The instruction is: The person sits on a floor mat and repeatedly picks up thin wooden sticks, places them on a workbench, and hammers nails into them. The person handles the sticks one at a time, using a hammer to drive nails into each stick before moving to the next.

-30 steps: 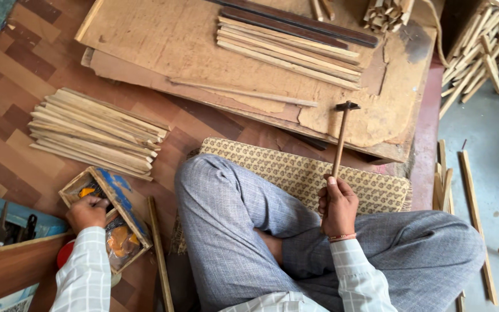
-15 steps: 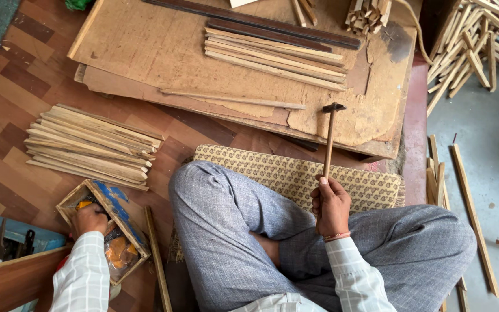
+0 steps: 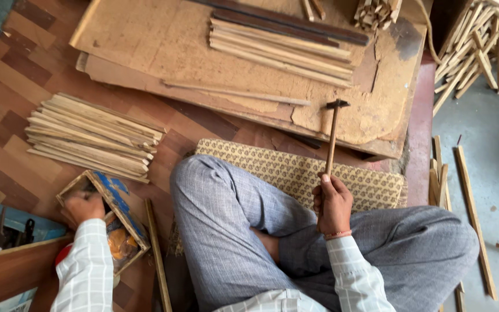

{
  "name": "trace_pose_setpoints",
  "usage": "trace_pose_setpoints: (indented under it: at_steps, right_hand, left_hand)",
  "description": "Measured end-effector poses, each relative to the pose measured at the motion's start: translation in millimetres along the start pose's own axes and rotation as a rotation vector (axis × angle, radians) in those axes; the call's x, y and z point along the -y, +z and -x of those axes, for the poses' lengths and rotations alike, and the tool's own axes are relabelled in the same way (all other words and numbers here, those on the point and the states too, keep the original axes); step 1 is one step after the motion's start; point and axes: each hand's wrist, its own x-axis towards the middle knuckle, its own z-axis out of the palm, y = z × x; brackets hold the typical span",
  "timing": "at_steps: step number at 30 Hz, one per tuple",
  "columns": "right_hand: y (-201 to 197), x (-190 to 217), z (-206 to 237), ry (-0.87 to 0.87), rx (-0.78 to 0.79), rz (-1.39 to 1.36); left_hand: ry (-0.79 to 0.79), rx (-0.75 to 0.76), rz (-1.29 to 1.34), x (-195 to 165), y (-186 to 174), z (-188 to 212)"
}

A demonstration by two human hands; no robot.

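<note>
My right hand [image 3: 333, 201] grips the wooden handle of a small hammer [image 3: 333, 134], held upright with its dark head over the edge of a worn plywood board [image 3: 163, 46]. My left hand [image 3: 82, 207] reaches down into a small open cardboard box [image 3: 119, 205] on the floor at my left; what the fingers hold is hidden. I sit cross-legged in grey trousers on a patterned mat [image 3: 284, 167].
A pile of thin wooden strips [image 3: 90, 136] lies on the floor at left. More strips [image 3: 284, 49] lie on the board, with a single long stick [image 3: 238, 93] near its front edge. Loose sticks [image 3: 475, 214] and a heap of scraps [image 3: 486, 40] lie at right.
The view has shifted slightly. My left hand has stayed in the box, moving a little. The right hand keeps the hammer upright in about the same place.
</note>
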Motion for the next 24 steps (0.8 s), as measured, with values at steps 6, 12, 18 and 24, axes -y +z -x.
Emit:
trace_pose_setpoints:
  at_steps: [6,12,18,24]
  right_hand:
    - [-1,-2,-1,-0.008,0.010,-0.006]
    - [-1,-7,-6,-0.002,0.012,-0.019]
    - [-3,-11,-9,-0.022,0.019,0.003]
    - [-5,-14,-11,-0.024,0.020,-0.005]
  left_hand:
    - [-0.026,-0.020,-0.026,5,3,10]
    - [0.178,0.248,0.863,-140,-8,11]
    - [0.390,0.827,1.245,-394,51,118]
    - [0.938,0.626,0.853,-496,121,163]
